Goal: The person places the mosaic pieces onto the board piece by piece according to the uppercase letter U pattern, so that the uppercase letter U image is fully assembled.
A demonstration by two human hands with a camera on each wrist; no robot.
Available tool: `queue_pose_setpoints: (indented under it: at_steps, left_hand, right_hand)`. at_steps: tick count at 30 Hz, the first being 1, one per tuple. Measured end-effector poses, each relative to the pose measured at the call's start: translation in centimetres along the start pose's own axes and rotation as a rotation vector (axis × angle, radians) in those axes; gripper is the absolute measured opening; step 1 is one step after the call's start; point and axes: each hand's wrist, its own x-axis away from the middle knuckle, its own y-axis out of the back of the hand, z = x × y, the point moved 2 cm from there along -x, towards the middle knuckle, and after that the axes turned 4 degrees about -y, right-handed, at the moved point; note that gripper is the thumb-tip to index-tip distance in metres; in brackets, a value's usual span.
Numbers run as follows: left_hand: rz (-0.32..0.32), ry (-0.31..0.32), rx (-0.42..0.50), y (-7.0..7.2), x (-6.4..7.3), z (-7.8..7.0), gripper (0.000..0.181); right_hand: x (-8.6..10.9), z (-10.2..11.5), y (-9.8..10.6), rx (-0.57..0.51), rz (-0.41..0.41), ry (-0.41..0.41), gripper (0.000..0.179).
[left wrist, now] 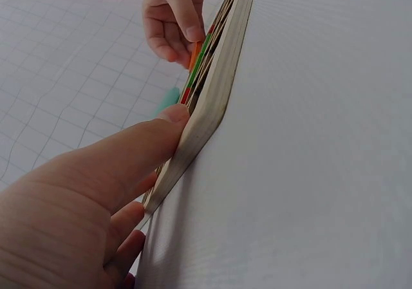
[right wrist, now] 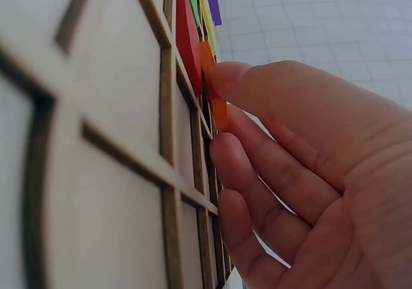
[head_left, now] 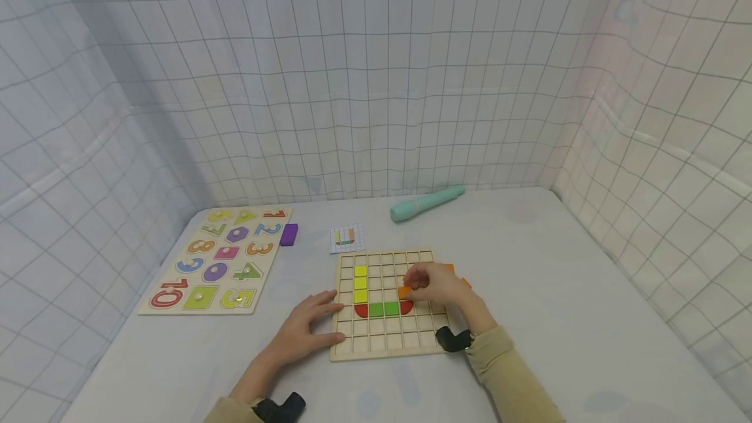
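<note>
A wooden grid board (head_left: 382, 343) lies on the white table. Set in it are three yellow square tiles (head_left: 361, 283) in a column, a red rounded tile (head_left: 361, 311) beneath them, two green tiles (head_left: 384, 309) and a second red tile (head_left: 407, 307). My right hand (head_left: 437, 284) pinches an orange square tile (head_left: 403, 292) between thumb and fingers, just above the right red tile. In the right wrist view the thumb lies against the orange tile (right wrist: 221, 112). My left hand (head_left: 302, 325) rests at the board's left edge, thumb and fingertips touching it, fingers fairly straight.
More orange tiles (head_left: 465, 282) lie right of the board, partly behind the right hand. A small pattern card (head_left: 347, 238) lies behind it. A number puzzle (head_left: 196, 266) and a purple block (head_left: 289, 234) are at left, a mint-green stick-like object (head_left: 427, 203) at the back.
</note>
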Motion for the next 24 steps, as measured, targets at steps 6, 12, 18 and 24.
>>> queue_pose_setpoints:
  at_steps: [6,12,18,24]
  left_hand:
    - [0.0,0.007,0.0,-0.1,0.0,0.2,0.059]
    - [0.006,0.011,-0.001,-0.2,0.0,0.4,0.058]
    - [0.013,0.021,0.006,-0.2,-0.1,0.4,0.059]
    - [0.011,0.025,0.004,-0.2,-0.1,0.4,0.058]
  right_hand:
    - [-0.1,-0.3,-0.1,0.0,0.001,-0.007,0.024]
    - [0.0,-0.4,-0.2,-0.012,0.003,-0.018,0.023]
    - [0.0,-0.3,0.2,-0.013,0.0,-0.008,0.024]
    - [0.1,-0.4,1.1,-0.004,-0.047,0.002,0.02]
